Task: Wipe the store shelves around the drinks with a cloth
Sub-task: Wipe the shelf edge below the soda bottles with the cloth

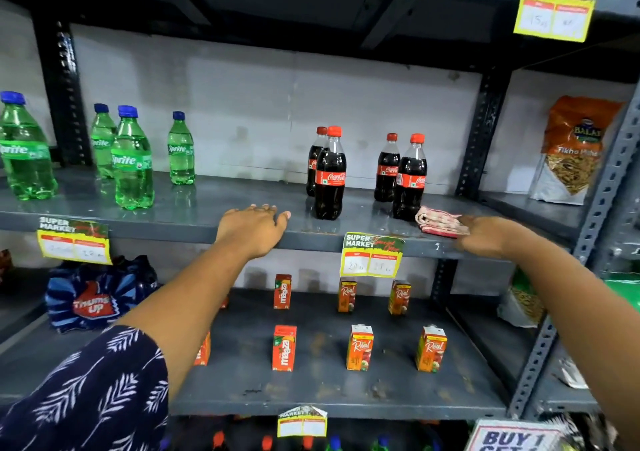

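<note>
A folded red-and-white cloth (437, 221) lies on the grey middle shelf (221, 205), just right of the Coca-Cola bottles (329, 173). My right hand (483, 234) presses on the cloth's right end near the shelf's front edge. Palm down, my left hand (254, 227) rests flat on the shelf's front lip, fingers spread, left of the nearest cola bottle and holding nothing. Green Sprite bottles (132, 160) stand further left on the same shelf.
Below, a lower shelf (322, 393) carries small Maaza (284, 348) and Real juice cartons (360, 346) and a Thums Up pack (91, 298). Yellow price tags (372, 256) hang from shelf edges. A snack bag (573, 149) stands right of the upright post (481, 132).
</note>
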`<state>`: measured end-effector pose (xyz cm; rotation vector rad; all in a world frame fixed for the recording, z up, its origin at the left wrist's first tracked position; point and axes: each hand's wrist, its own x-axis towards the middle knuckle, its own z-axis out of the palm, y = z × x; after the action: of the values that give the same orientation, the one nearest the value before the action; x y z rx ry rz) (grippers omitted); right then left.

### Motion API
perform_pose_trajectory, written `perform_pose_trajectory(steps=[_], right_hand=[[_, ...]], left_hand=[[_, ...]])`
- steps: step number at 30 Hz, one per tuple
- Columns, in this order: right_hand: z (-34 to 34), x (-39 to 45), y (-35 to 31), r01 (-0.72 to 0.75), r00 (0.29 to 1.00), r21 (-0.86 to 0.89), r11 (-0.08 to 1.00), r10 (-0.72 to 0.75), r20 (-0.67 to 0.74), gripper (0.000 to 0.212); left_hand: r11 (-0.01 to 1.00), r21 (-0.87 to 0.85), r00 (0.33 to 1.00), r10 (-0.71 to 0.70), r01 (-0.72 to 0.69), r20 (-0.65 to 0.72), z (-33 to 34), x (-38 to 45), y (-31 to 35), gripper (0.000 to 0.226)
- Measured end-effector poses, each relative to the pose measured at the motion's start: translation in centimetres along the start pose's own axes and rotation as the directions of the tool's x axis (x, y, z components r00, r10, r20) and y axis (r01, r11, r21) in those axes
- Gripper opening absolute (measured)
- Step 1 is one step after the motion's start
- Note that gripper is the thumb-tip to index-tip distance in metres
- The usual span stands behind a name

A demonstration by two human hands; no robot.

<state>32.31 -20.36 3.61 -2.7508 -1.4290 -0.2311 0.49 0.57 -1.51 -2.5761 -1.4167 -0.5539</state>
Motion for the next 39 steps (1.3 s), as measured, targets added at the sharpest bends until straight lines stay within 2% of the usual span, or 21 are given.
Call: perform_pose_trajectory(steps=[2, 4, 6, 9, 11, 12, 14, 16, 18, 21, 24, 29, 34, 37, 39], right_hand=[[0.1, -1.2, -0.6, 0.041, 0.999, -0.085, 0.996, -0.041, -0.001, 0.071], [1.0, -2.4, -1.0, 0.070, 0.989, -0.137, 0.988, -0.087, -0.122, 0.058], [1.9, -3.4, -1.2, 0.105, 0.946, -0.159, 0.982, -0.148, -0.289, 0.047], [2.7, -4.8, -2.5, 0.137, 0.865, -0.034, 0.990, -0.136, -0.482, 0.036], [3.1, -6.6, -4.2, 0.145, 0.822, 0.085, 0.986, -0.072, -0.565, 0.031], [3.7, -7.6, -5.2, 0.179, 0.802, 0.122, 0.976, -0.074, -0.593, 0.032], [5.0, -10.1, -7.8, 0.255, 0.774, 0.113, 0.960, -0.132, -0.620, 0.047], [6.8, -12.0, -11.0, 0.317, 0.737, 0.043, 0.947, -0.218, -0.640, 0.062], [8.5, -12.8, -14.9, 0.460, 0.676, 0.022, 0.888, -0.335, -0.656, 0.063], [10.6, -13.0, -21.7, 0.638, 0.608, 0.016, 0.770, -0.490, -0.624, 0.053], [12.0, -12.5, -29.3, 0.702, 0.629, 0.065, 0.710, -0.575, -0.524, 0.058], [14.6, -11.8, -42.4, 0.756, 0.644, 0.209, 0.620, -0.647, -0.408, 0.067], [17.3, -10.0, -53.3, 0.753, 0.657, 0.233, 0.615, -0.692, -0.299, 0.062], [19.8, -7.9, -58.4, 0.749, 0.662, 0.193, 0.634, -0.705, -0.254, 0.061], [21.9, -6.7, -61.4, 0.750, 0.657, 0.108, 0.653, -0.715, -0.237, 0.048]], left_hand=[[0.999, 0.041, 0.991, -0.002, 0.007, -0.132, 0.5, -0.8, 0.1, 0.060], [0.999, 0.038, 0.979, 0.007, 0.001, -0.205, 0.8, -1.8, 0.1, 0.057], [1.000, -0.006, 0.983, 0.011, -0.013, -0.181, 0.7, -2.4, 0.2, 0.054], [0.999, -0.004, 0.985, 0.047, -0.048, -0.163, 0.9, -3.9, -0.5, 0.056], [0.995, 0.037, 0.959, 0.098, -0.091, -0.267, 1.9, -6.1, -1.0, 0.059], [0.993, 0.044, 0.943, 0.121, -0.113, -0.310, 2.7, -7.6, -1.6, 0.059], [0.983, 0.064, 0.925, 0.183, -0.172, -0.331, 5.0, -10.5, -3.4, 0.061], [0.978, 0.112, 0.945, 0.201, -0.178, -0.259, 7.4, -12.8, -6.3, 0.061], [0.986, 0.119, 0.979, 0.136, -0.118, -0.154, 9.4, -14.2, -10.0, 0.063], [0.995, 0.099, 0.998, -0.027, 0.031, -0.049, 11.0, -15.4, -16.0, 0.067], [0.982, 0.125, 0.989, -0.148, 0.145, 0.019, 11.6, -16.2, -22.0, 0.067], [0.969, 0.161, 0.967, -0.211, 0.187, 0.145, 13.8, -18.0, -30.7, 0.071], [0.968, 0.049, 0.947, -0.252, 0.247, 0.202, 18.5, -19.6, -38.1, 0.103], [0.970, -0.044, 0.945, -0.221, 0.238, 0.240, 20.3, -19.4, -40.9, 0.102], [0.969, -0.095, 0.949, -0.197, 0.226, 0.247, 21.7, -18.8, -42.2, 0.101]])
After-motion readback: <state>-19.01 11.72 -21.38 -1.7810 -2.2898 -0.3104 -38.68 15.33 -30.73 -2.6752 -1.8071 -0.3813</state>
